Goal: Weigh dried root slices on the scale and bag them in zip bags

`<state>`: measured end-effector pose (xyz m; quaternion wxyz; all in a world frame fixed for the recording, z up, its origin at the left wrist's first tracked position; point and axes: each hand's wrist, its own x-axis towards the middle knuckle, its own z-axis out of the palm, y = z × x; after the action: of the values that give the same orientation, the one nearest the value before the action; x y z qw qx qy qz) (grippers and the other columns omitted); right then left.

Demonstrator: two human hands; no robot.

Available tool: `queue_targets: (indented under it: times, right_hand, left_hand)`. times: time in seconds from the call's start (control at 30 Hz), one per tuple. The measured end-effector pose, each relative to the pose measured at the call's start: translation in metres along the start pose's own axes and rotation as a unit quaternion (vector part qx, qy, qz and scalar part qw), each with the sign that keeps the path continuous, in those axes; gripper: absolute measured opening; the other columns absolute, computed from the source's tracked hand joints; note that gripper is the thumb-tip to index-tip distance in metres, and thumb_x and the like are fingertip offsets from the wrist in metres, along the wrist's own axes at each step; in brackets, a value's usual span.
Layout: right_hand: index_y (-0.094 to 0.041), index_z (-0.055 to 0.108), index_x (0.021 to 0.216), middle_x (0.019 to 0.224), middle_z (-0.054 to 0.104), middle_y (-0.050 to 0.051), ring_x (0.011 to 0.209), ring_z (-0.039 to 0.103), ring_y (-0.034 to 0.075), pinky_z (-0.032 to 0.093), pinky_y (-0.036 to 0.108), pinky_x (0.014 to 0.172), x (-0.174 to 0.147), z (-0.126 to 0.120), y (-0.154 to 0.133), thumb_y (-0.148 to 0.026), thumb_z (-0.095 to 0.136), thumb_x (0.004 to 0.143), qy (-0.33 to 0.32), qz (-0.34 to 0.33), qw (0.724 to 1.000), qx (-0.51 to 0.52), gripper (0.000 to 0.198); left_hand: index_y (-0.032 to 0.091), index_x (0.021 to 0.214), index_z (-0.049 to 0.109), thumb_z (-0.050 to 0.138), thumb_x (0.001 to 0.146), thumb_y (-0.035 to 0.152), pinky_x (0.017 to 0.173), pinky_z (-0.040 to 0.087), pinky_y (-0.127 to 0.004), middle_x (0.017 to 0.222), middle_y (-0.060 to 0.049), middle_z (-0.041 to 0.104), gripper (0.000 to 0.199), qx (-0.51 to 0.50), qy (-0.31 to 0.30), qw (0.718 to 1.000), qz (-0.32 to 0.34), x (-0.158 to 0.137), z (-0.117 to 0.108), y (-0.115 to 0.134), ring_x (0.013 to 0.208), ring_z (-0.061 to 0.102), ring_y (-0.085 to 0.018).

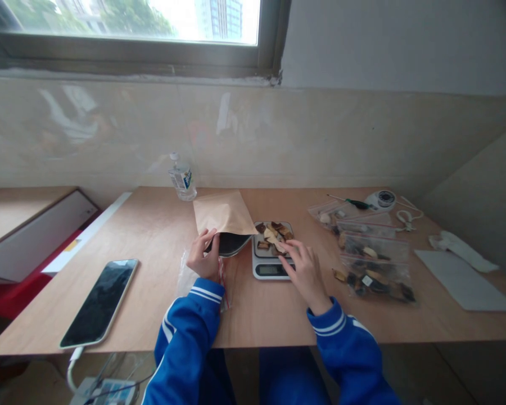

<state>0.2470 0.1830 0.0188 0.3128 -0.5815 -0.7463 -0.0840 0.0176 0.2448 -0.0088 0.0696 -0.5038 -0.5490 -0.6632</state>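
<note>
My left hand [204, 254] pinches the near edge of a brown paper pouch [225, 212], whose mouth gapes toward me and shows a dark lining. Just right of it stands a white kitchen scale [258, 269] with a small display. Brown and pale dried slices [274, 235] lie heaped on its plate. Over the plate's near right side is my right hand [303, 269], thumb and fingers apart, fingertips at the slices. Whether a slice is between those fingertips I cannot make out. Beneath my left wrist lies a clear zip bag [185, 277], partly covered.
Several zip bags of dried pieces [377, 275] lie right, with a loose piece [339, 275] beside them. Behind are a screwdriver [356, 203] and a white camera [382, 199]. A bottle [183, 179] stands at the back; a charging phone [101, 304] lies left, white paper [464, 278] right.
</note>
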Motion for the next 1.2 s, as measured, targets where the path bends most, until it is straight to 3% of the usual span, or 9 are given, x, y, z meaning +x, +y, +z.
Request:
queue_targets:
  times: [0.17,0.37,0.5,0.73,0.87,1.07,1.2]
  right_hand:
    - [-0.022,0.063,0.105,0.102,0.059,0.008,0.095,0.057,0.021,0.045,0.038,0.085,-0.05,-0.016,0.015,-0.025,0.043,0.092,0.041,0.069,0.994,0.068,0.025]
    - [-0.022,0.066,0.092,0.092,0.06,0.007,0.087,0.061,0.02,0.05,0.034,0.076,-0.102,-0.023,0.044,-0.024,0.042,0.09,0.029,0.135,0.984,0.113,0.024]
    - [-0.021,0.066,0.086,0.086,0.063,0.007,0.082,0.062,0.02,0.051,0.033,0.072,-0.104,-0.021,0.044,-0.023,0.042,0.089,0.024,0.147,0.981,0.128,0.024]
    - [-0.021,0.066,0.083,0.086,0.062,0.006,0.08,0.062,0.02,0.051,0.032,0.072,-0.103,-0.019,0.04,-0.02,0.041,0.087,0.009,0.153,0.981,0.119,0.025]
    - [-0.021,0.065,0.084,0.088,0.061,0.006,0.083,0.062,0.02,0.051,0.032,0.073,-0.105,-0.018,0.04,-0.018,0.041,0.087,0.002,0.149,0.983,0.104,0.025]
    - [-0.022,0.065,0.082,0.086,0.061,0.006,0.081,0.062,0.02,0.051,0.032,0.072,-0.104,-0.016,0.04,-0.017,0.04,0.086,0.015,0.149,0.984,0.094,0.025]
    - [-0.021,0.064,0.081,0.083,0.06,0.006,0.077,0.061,0.019,0.05,0.032,0.07,-0.104,-0.017,0.04,-0.016,0.039,0.086,0.02,0.161,0.982,0.098,0.026]
  left_hand:
    - [0.018,0.084,0.069,0.063,0.08,0.028,0.082,0.054,-0.031,0.087,-0.005,0.073,0.012,-0.008,-0.006,1.0,0.004,-0.001,0.0,-0.002,0.093,0.067,-0.02]
    - [0.019,0.084,0.068,0.063,0.08,0.03,0.078,0.055,-0.029,0.089,-0.005,0.073,0.013,0.004,-0.018,1.0,-0.009,-0.002,0.001,-0.003,0.095,0.067,-0.02]
    - [0.021,0.086,0.068,0.06,0.082,0.031,0.085,0.051,-0.028,0.092,-0.004,0.072,0.013,0.024,-0.018,0.999,-0.03,0.001,0.002,-0.005,0.098,0.065,-0.019]
    - [0.022,0.105,0.061,0.049,0.088,0.035,0.094,0.043,-0.034,0.116,-0.006,0.063,0.024,0.115,-0.029,0.977,-0.179,0.011,-0.001,-0.016,0.112,0.056,-0.02]
    - [0.019,0.105,0.059,0.049,0.085,0.028,0.103,0.035,-0.038,0.12,-0.01,0.06,0.024,0.123,-0.066,0.979,-0.151,0.011,0.0,-0.021,0.122,0.048,-0.022]
    - [0.018,0.106,0.059,0.051,0.079,0.02,0.106,0.029,-0.048,0.128,-0.013,0.054,0.029,0.162,-0.103,0.967,-0.166,0.009,0.003,-0.019,0.128,0.039,-0.03]
    - [0.018,0.108,0.058,0.046,0.073,0.009,0.106,0.028,-0.05,0.131,-0.011,0.051,0.038,0.163,-0.089,0.97,-0.155,0.011,0.0,-0.011,0.128,0.038,-0.03]
